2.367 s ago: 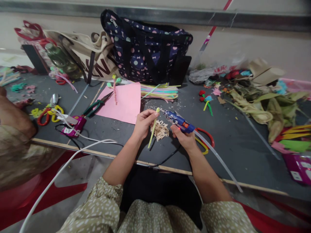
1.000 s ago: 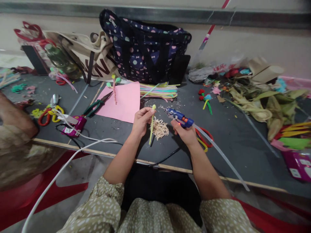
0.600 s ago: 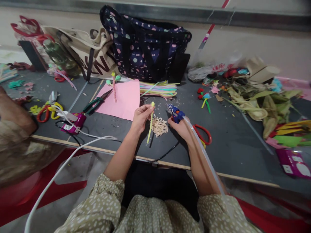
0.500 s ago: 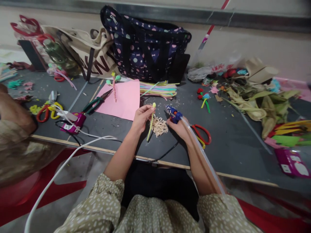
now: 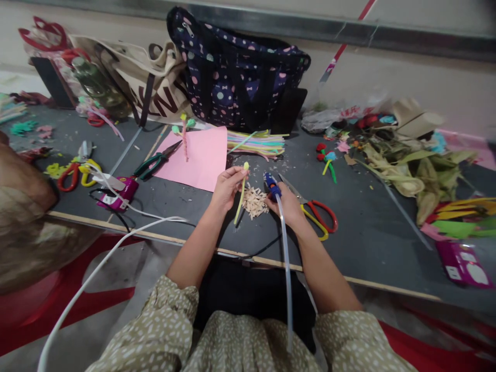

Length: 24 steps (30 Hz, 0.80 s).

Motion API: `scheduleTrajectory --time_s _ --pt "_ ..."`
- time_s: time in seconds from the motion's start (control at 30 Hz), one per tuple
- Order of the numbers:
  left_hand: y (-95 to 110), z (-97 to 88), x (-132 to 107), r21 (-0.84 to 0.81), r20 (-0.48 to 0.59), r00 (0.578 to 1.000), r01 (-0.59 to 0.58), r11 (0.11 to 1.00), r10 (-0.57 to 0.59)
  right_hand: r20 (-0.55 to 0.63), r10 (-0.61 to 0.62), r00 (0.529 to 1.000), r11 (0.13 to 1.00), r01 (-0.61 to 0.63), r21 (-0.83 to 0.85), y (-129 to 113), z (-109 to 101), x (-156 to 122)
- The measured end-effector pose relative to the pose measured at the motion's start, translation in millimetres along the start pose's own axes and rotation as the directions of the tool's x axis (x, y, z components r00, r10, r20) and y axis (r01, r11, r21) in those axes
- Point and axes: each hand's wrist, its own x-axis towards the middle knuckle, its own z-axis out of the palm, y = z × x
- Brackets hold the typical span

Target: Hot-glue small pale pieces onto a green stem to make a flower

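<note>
Yellow pipe cleaner [image 5: 241,204] sits pinched in left hand [image 5: 227,188], just beside pale chip pile [image 5: 254,203]; right hand [image 5: 289,204] grips blue glue gun [image 5: 272,186]; gun, likely hot, may burn left hand if it swings left

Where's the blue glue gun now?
Head view, just right of centre: the glue gun is in the right hand, between the pile of pale pieces and the scissors.
</note>
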Motion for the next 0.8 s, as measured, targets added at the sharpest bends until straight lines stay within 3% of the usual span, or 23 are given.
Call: scheduleTrajectory --time_s 0.13,0.43,0.63,0.8 --pt "0 -0.4 0 0.008 0.005 1.000 0.001 1.000 -0.001 -0.043 -0.027 0.999 0.999 0.028 0.024 1 -2 0" --pt "0 0.5 0 0.041 0.005 1.000 -0.004 0.999 0.004 -0.091 -0.134 0.987 0.948 0.155 0.279 -1 -3 -3" --pt "0 1.2 1 0.042 -0.023 1.000 -0.009 0.999 0.010 -0.024 -0.198 0.980 0.913 0.194 0.359 -4 4 -3" --pt "1 0.1 1 0.023 -0.094 0.995 -0.033 0.999 0.035 0.025 -0.187 0.982 0.929 0.169 0.331 -5 9 -1"
